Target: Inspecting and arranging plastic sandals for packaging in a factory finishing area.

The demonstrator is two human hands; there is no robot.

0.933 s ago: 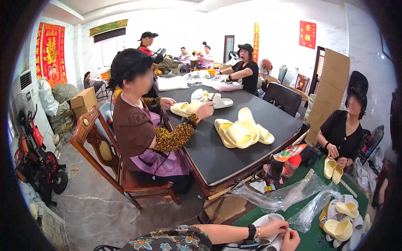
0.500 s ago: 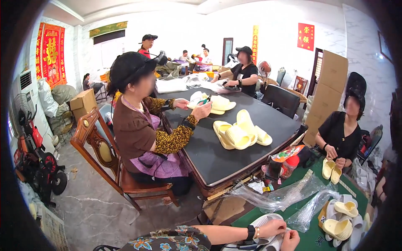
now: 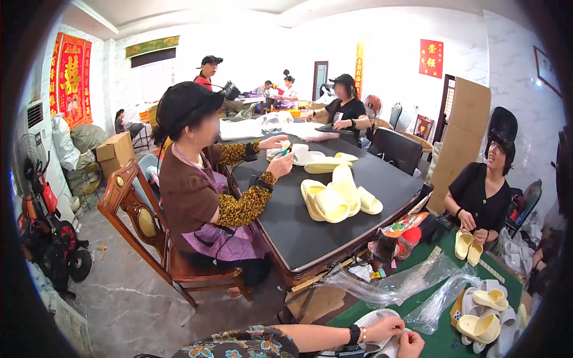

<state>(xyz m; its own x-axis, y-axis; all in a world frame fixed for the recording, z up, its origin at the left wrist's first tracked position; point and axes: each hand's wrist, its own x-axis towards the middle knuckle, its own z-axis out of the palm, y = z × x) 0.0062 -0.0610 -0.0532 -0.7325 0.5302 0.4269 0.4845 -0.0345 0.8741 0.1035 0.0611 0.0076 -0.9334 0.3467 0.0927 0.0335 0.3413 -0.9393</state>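
At the bottom of the view my left hand (image 3: 384,328) reaches in from a floral sleeve, with a dark watch and a bracelet at the wrist. Its fingers are curled in a pinch over a pair of light grey ribbed slippers (image 3: 389,346). Close beside it is my right hand (image 3: 412,344), partly cut off by the frame edge, with thumb and fingers pressed together. Both hands are closed over the slippers on the green table (image 3: 439,343). Whatever small thing lies between the fingertips is too small to make out.
Clear plastic bags (image 3: 412,283) lie ahead of my hands. To the right is a pile of cream and grey slippers (image 3: 480,328). A co-worker (image 3: 483,191) across holds small yellow slippers (image 3: 464,244). At the dark table (image 3: 298,238), another person (image 3: 191,179) holds green-handled cutters (image 3: 283,151).
My hands stay close together over the grey slippers with little visible movement. The seated person's hands have shifted over the dark table, and the co-worker at right has raised their head.
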